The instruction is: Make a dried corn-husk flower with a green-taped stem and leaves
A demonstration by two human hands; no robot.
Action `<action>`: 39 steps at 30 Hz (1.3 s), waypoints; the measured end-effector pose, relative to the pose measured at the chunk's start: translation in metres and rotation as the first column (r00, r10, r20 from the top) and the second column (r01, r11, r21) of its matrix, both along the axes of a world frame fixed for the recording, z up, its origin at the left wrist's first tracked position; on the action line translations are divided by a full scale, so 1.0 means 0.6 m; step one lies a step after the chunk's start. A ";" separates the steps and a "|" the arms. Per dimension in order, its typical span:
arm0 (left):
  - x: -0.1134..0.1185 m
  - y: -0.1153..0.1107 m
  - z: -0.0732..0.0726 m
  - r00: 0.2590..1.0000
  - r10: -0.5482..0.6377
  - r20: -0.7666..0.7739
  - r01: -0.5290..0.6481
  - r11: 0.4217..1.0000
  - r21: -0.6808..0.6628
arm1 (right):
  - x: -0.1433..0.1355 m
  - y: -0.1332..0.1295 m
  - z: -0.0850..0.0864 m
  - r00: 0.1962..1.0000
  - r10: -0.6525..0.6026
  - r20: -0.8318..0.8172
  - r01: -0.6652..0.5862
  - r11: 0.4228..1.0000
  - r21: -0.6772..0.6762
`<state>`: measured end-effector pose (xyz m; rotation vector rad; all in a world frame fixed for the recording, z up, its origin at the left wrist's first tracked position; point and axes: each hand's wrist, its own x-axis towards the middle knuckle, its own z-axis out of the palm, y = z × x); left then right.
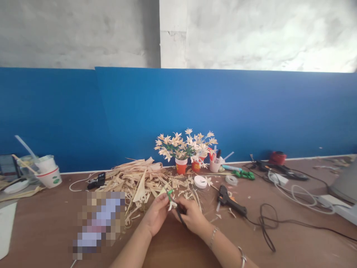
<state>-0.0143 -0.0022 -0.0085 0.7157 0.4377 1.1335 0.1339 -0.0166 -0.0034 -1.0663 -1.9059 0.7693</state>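
Note:
At the front centre of the table, my left hand [156, 213] is closed on a small pale flower [172, 204] with a green part at its fingertips. My right hand [192, 215] is wrapped round black-handled scissors [180, 215], whose blades point up and left beside the green part. The two hands are close together, and the blade tips are hard to make out. Behind them lies a heap of dry, straw-coloured husk strips [139, 178]. Two red paper cups, one of them the left cup [181, 167], hold bunches of pale flowers [177, 141].
Right of my hands are a black glue gun [231, 201] with its cable, a white tape roll [200, 181] and green twisted material [244, 174]. A blurred-out object [97, 223] lies front left, paper cups [50, 176] far left. A blue partition [134, 111] stands behind the table.

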 end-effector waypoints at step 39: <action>0.000 -0.004 0.008 0.999 -0.008 -0.033 0.009 1.000 0.027 | 0.004 0.004 -0.016 0.995 -0.071 0.076 0.067 0.996 0.065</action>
